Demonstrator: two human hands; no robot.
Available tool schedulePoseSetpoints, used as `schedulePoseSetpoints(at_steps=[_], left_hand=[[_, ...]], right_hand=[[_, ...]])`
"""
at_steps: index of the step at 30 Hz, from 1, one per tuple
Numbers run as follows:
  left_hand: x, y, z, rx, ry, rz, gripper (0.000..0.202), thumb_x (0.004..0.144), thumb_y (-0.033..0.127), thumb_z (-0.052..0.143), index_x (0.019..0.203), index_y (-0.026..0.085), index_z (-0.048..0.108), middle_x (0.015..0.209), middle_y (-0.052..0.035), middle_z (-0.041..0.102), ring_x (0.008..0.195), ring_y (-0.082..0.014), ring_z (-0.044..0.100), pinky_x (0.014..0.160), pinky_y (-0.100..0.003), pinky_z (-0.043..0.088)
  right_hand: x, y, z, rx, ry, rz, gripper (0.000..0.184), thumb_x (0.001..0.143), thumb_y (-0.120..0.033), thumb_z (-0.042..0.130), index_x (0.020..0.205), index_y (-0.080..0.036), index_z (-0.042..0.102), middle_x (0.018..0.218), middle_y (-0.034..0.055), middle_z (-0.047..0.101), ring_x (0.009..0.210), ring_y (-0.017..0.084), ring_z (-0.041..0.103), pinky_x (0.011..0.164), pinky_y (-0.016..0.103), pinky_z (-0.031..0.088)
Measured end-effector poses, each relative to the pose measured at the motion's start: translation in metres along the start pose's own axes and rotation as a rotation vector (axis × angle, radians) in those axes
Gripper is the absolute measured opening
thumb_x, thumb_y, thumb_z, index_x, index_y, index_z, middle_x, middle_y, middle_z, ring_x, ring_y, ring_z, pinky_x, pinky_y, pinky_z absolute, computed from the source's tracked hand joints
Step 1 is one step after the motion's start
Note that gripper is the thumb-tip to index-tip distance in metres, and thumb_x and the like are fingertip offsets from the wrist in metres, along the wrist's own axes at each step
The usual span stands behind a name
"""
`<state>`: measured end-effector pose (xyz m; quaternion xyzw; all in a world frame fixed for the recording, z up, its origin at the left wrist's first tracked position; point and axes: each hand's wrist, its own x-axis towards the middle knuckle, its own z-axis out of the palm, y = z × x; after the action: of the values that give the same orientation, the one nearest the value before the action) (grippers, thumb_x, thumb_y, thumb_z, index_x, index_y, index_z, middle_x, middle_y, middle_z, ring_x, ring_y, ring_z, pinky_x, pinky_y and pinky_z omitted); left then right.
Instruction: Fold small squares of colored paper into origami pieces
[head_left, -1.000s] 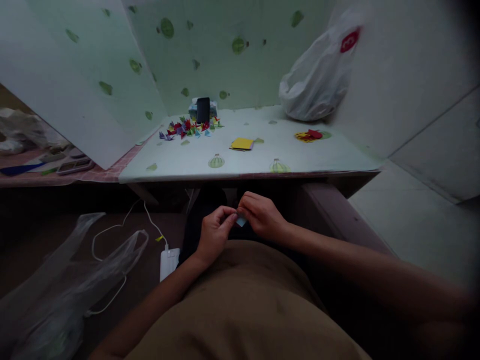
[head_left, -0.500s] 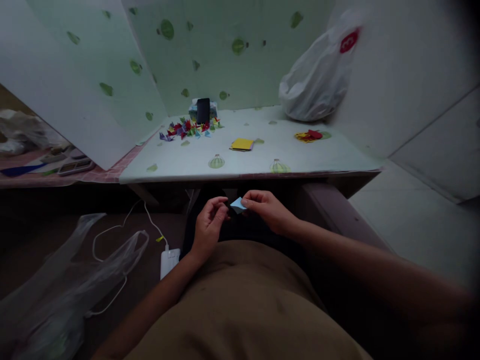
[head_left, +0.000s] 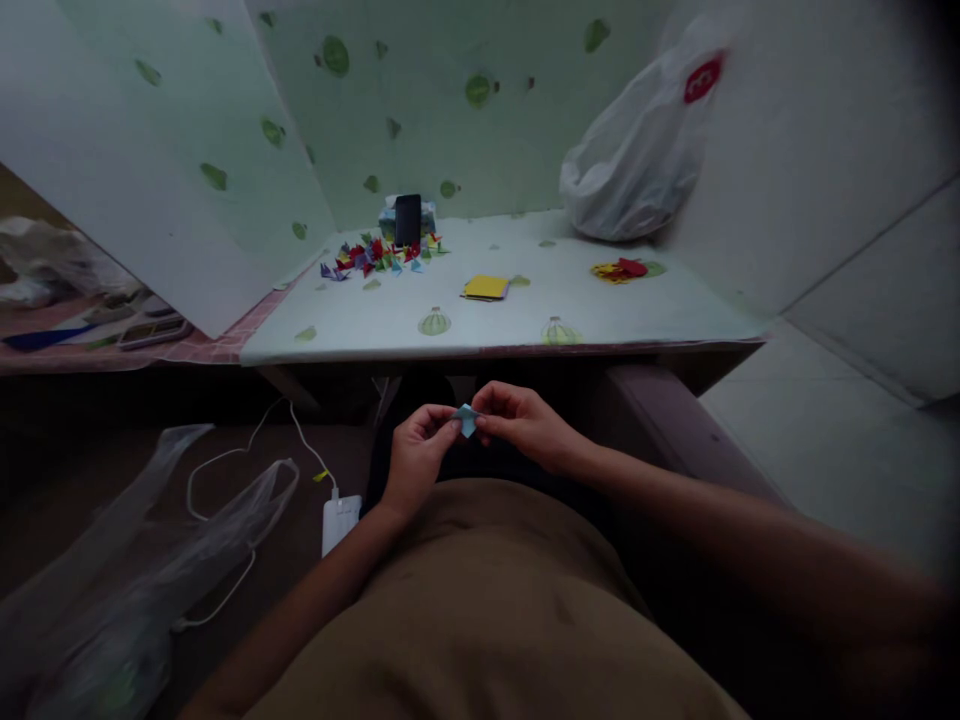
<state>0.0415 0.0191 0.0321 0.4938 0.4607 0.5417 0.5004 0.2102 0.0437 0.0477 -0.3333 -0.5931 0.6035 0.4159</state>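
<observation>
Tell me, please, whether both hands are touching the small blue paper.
Touching. The head view shows the left hand and the right hand each pinching the blue paper with their fingertips, one on either side, below the table edge.

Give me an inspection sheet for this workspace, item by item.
Surface: table, pale patterned sheet.
Job's things: blue paper, folded, held below the table edge.
Clutter: pile of coloured paper pieces, yellow paper stack, red and yellow pieces, phone propped upright, white bag.
Hands: left hand and right hand both pinch the blue paper.
Cables: white cable plugged into a white box, lower left.
Surroundings: clear bags at the left; patterned walls.
</observation>
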Motion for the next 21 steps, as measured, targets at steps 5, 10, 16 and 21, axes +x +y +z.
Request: schedulePoseSetpoints(at_steps=[5,10,16,21], left_hand=[[-0.0004,-0.0023,0.0014,-0.118,-0.006,-0.097,0.015,0.071,0.025,0.074,0.083,0.016,0.071,0.076,-0.0005,0.070,0.066,-0.0112,0.062,0.068,-0.024,0.050],[0.0004,-0.0033,0.0013,-0.232,0.033,-0.167,0.016,0.069,0.024,0.075,0.083,0.016,0.073,0.075,-0.0006,0.070,0.064,-0.0105,0.062,0.067,-0.025,0.052],[-0.0015,-0.0001,0.0008,-0.333,-0.021,-0.219,0.016,0.070,0.023,0.074,0.084,0.015,0.073,0.078,-0.0023,0.070,0.066,-0.0114,0.063,0.069,-0.028,0.056],[-0.0035,-0.0025,0.0020,-0.376,-0.098,-0.166,0.020,0.073,0.023,0.074,0.092,0.018,0.072,0.086,-0.0027,0.073,0.073,-0.0121,0.067,0.076,-0.029,0.057]], right_hand=[[-0.0001,0.0006,-0.0008,-0.042,0.027,-0.013,0.009,0.076,-0.023,0.067,0.080,-0.017,0.061,0.069,-0.0020,0.062,0.060,0.010,0.054,0.059,0.025,0.043],[0.0004,0.0036,-0.0040,-0.143,-0.033,-0.099,0.011,0.078,-0.020,0.064,0.089,-0.017,0.065,0.078,0.0006,0.064,0.067,0.012,0.057,0.065,0.026,0.046],[-0.0029,0.0076,-0.0056,-0.372,0.045,-0.235,0.007,0.081,-0.017,0.065,0.087,-0.019,0.066,0.081,0.0008,0.065,0.074,0.013,0.058,0.068,0.027,0.046],[-0.0030,0.0047,-0.0042,-0.199,0.083,-0.161,0.008,0.082,-0.025,0.066,0.080,-0.018,0.064,0.070,-0.0010,0.061,0.063,0.012,0.055,0.060,0.026,0.044]])
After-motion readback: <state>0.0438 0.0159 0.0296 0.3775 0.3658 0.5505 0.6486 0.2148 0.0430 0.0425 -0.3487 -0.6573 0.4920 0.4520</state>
